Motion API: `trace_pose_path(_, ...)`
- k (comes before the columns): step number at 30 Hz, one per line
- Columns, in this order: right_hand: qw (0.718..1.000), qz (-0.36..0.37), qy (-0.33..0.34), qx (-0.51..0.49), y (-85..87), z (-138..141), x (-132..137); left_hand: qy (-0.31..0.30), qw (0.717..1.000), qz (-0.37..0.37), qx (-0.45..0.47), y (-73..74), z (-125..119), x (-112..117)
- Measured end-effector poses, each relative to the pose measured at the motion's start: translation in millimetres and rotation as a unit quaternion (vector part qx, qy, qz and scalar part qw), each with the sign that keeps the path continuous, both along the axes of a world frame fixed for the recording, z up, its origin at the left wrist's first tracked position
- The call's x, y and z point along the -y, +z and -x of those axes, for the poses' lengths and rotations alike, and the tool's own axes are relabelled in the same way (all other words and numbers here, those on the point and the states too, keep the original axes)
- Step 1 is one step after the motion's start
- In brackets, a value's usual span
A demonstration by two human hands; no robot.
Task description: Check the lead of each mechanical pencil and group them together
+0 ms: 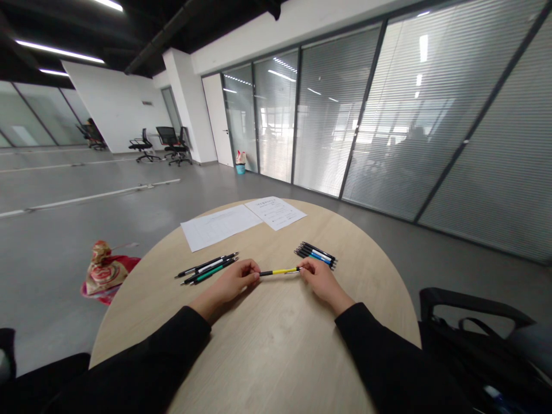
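Observation:
A yellow and black pen (282, 271) stretches level between my two hands over the round wooden table (267, 345). My left hand (236, 280) pinches its black end. At the other end, where the clip is, the fingers of my right hand (319, 277) are closed on the tip. Just beyond my left hand lies a loose group of pens (206, 268), black, white and green. A tighter row of pens (317, 253), black, white and blue, lies right behind my right hand, which partly covers it.
Two printed sheets of paper (224, 223) lie at the table's far side. A black chair (474, 310) with a bag stands close at the right. On the floor to the left sits a red and gold bag (106, 273). Glass partitions (328, 115) run behind.

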State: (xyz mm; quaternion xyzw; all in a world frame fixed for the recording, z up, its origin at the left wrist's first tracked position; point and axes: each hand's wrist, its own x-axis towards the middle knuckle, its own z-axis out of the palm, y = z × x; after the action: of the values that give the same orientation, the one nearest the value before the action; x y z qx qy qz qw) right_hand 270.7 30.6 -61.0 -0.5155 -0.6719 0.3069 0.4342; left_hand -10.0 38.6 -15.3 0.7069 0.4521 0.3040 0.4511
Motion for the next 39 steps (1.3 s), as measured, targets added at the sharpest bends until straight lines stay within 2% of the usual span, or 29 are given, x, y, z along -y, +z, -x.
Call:
trace_pose_path(5,0.999,0.009,-0.003,-0.043,-5.2,-0.3,-3.6,-0.01,1.0,0.006,0.012,-1.3,0.4,-1.7)
trace_pose_path(11,0.997,0.032,-0.013,-0.063,-5.7,0.5,-3.8,-0.01,1.0,0.002,-0.015,0.1,1.6,-0.1)
trace_pose_path(19,0.999,0.031,-0.012,-0.041,0.5,-0.1,0.4,-0.015,1.0,-0.002,-0.011,-4.2,2.3,-3.3)
trace_pose_path(39,0.999,0.004,-0.017,0.032,13.3,1.5,8.6,-0.009,0.999,-0.003,-0.032,7.1,-1.5,2.3)
